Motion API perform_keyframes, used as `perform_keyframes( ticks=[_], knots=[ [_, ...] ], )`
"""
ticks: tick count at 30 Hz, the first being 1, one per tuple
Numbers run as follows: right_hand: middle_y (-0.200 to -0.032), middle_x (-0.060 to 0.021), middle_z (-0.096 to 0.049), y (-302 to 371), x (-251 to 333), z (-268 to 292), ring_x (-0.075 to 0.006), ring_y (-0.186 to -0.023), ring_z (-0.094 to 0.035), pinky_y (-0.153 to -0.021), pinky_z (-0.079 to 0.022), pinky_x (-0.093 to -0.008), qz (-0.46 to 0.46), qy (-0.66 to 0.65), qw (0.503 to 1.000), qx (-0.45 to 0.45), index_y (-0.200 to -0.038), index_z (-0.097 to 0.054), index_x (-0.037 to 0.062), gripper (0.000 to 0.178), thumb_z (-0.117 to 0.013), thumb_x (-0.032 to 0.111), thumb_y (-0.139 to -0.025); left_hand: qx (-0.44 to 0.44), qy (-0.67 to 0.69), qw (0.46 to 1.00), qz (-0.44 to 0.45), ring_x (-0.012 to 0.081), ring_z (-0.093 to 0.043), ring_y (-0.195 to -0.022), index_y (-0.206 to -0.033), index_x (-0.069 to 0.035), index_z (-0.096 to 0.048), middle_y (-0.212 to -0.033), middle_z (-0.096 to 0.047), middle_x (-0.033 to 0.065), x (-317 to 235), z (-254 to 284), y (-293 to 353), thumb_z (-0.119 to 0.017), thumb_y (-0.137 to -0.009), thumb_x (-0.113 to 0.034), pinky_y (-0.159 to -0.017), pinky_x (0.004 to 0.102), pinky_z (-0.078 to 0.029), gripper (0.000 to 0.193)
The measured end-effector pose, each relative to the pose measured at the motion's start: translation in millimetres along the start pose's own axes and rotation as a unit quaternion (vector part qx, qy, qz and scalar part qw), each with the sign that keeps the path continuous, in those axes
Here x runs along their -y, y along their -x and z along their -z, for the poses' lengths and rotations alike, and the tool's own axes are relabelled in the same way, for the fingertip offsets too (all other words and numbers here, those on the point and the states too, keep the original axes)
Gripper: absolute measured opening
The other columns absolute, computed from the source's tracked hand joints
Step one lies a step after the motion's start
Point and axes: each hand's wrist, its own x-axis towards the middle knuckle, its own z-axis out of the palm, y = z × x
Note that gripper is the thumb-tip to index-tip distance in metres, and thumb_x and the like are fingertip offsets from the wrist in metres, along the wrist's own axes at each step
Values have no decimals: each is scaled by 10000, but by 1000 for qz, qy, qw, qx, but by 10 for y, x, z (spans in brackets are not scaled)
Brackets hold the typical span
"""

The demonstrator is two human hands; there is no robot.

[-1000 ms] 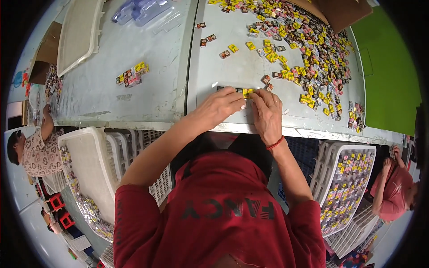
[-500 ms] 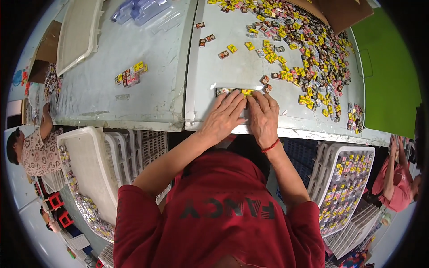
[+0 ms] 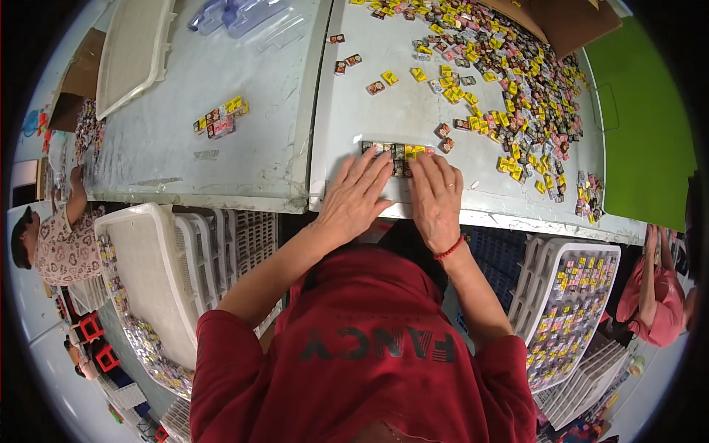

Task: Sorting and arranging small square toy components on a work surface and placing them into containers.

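A block of small printed boxes (image 3: 399, 152), black, yellow and pink, lies in tight rows near the front edge of the table. My left hand (image 3: 354, 190) rests over its left part, fingers stretched out and fingertips on the boxes. Over the right end lies my right hand (image 3: 437, 193), its fingers extended too, with a red bracelet at the wrist. Between the hands the middle of the block shows; the parts under the fingers are hidden. Two loose dark boxes (image 3: 444, 138) sit just beyond my right fingertips.
A large heap of mixed small boxes (image 3: 509, 88) spreads across the right, below a cardboard box (image 3: 583, 29). On the left table are a small cluster of boxes (image 3: 220, 119) and clear plastic trays (image 3: 240, 16). White crates (image 3: 535, 310) flank me; co-workers (image 3: 63, 244) are at both sides.
My left hand has shifted left, away from my right, uncovering more of the block's middle. The right hand stays at the right end.
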Motion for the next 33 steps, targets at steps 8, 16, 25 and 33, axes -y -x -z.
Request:
perform_keyframes(
  ticks=[8, 16, 25, 33],
  knots=[
    [-1402, -119, -439, 33, 80, 42, -290, -1331, -371, -1044, -263, -590, 37, 41, 987, 150, -1326, -461, 19, 543, -619, 207, -842, 2, -25, 1000, 1, 308, -317, -1356, -1301, 15, -493, -1417, -423, 119, 24, 33, 6, -655, -819, -311, -1070, 513, -282, 604],
    [-1453, -122, -382, 76, 98, -27, -298, -1363, -328, -1075, -226, -576, 25, 63, 982, 174, -1390, -386, 27, 577, -566, 193, -867, -87, 3, 996, -14, 322, -359, -1316, -1217, 16, -559, -1365, -475, 92, 65, -151, 47, -678, -800, -240, -1025, 497, -319, 503],
    [-1472, -169, -336, 15, 144, -5, -319, -1393, -266, -1089, -193, -588, 10, 57, 979, 195, -1389, -368, -9, 613, -570, 227, -860, -69, 14, 997, -22, 340, -374, -1301, -1230, 7, -558, -1377, -452, 109, 123, -19, 5, -682, -801, -263, -1042, 476, -318, 523],
    [-1498, -192, -274, 132, 102, -46, -390, -1412, -183, -1110, -102, -585, 4, 104, 985, 138, -1401, -355, 0, 673, -534, 409, -898, -179, 24, 982, 62, 347, -525, -1088, -1047, -46, -605, -1134, -569, 132, 1443, 327, -549, -658, -801, -167, -933, 446, -431, 279]
  ],
)
